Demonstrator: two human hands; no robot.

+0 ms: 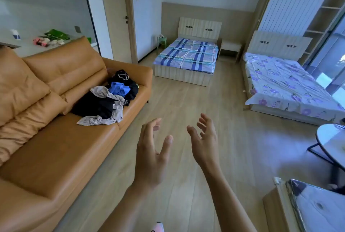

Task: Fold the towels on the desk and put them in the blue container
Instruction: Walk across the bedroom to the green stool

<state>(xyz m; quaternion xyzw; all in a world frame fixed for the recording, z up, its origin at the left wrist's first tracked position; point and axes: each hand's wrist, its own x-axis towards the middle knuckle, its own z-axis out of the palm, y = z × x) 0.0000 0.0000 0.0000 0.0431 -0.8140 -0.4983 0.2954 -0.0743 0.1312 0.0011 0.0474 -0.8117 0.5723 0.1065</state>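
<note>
A: What are the hands doing?
B: The left hand (151, 157) and right hand (204, 143) hang over the pale wood-plank floor (186, 101), palms facing, fingers spread, holding and touching nothing.
A: Towels?
B: Hard to tell. At ten o'clock, a crumpled heap of black, blue and grey cloth (110, 99) lies on the tan leather sofa (56, 147). No blue container shows; a round white table (334, 142) is cut off at three o'clock.

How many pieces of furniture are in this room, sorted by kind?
Sofas: 1, the orange sofa
Beds: 2, the striped bed and the flowered bed
Stools: 1, the green stool
Round tables: 1, the round table
Total: 5
</note>
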